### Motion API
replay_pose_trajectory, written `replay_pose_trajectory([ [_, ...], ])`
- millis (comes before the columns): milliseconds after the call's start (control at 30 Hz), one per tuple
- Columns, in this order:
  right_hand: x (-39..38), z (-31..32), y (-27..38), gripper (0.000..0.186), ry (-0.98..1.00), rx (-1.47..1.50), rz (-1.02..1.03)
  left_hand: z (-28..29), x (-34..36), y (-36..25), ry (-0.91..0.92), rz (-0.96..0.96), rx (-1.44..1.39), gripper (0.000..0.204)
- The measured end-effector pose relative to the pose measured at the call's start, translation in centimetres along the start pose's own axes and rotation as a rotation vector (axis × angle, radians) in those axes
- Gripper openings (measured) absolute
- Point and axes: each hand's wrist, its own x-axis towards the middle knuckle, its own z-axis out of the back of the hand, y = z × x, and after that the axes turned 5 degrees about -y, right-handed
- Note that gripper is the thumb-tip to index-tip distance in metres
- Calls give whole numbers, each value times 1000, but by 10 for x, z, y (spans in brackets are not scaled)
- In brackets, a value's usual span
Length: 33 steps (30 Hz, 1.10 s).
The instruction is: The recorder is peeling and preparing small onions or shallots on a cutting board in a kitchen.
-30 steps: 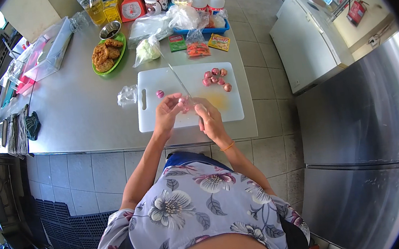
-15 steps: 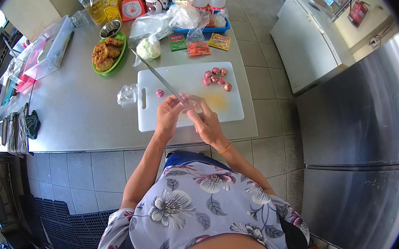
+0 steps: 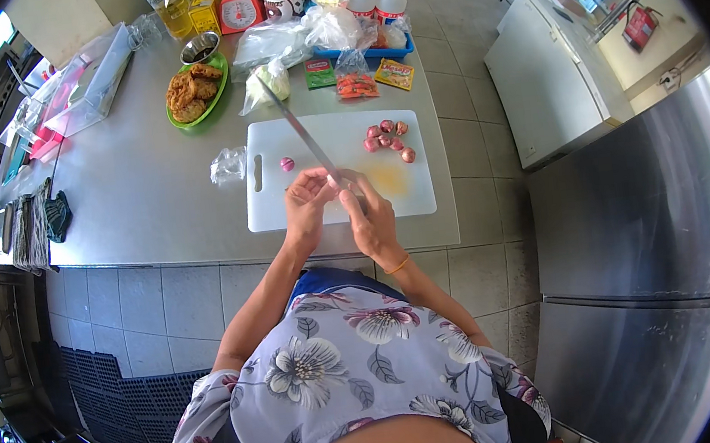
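My right hand (image 3: 371, 218) is closed round the handle of a long knife (image 3: 301, 134), whose blade points up and to the left over the white cutting board (image 3: 275, 215). Close beside it, the fingers of my left hand (image 3: 308, 202) pinch a small pale shallot (image 3: 333, 182), mostly hidden by the fingertips and right at the blade. One purple-pink shallot (image 3: 287, 164) lies alone at the board's left. Several unpeeled shallots (image 3: 385, 140) are grouped at its upper right.
Beyond the board sit a bagged cabbage (image 3: 271, 85), a bag of red chillies (image 3: 356, 86), a green packet (image 3: 320, 74) and a yellow packet (image 3: 394, 74). A green plate of fried food (image 3: 213, 107) stands farther left. A crumpled plastic bag (image 3: 229, 165) touches the board's left side.
Both hands have shifted slightly right and stay together. The knife has turned a little steeper, its tip moving right and up. The shallots on the board have kept their places.
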Motion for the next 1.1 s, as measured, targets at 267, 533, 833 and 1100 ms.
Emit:
replay_pose_trajectory([
  [267, 1, 4, 9, 32, 11, 451, -221, -7, 0, -3, 9, 0, -14, 20],
  [533, -1, 0, 0, 36, 58, 165, -160, -6, 4, -5, -19, 67, -41, 17],
  [833, -1, -10, 4, 35, -48, -51, -6, -12, 1, -9, -56, -72, -53, 14],
  [1100, 6, -6, 13, 30, -37, 494, -250, -14, 6, -15, -84, -74, -11, 14],
])
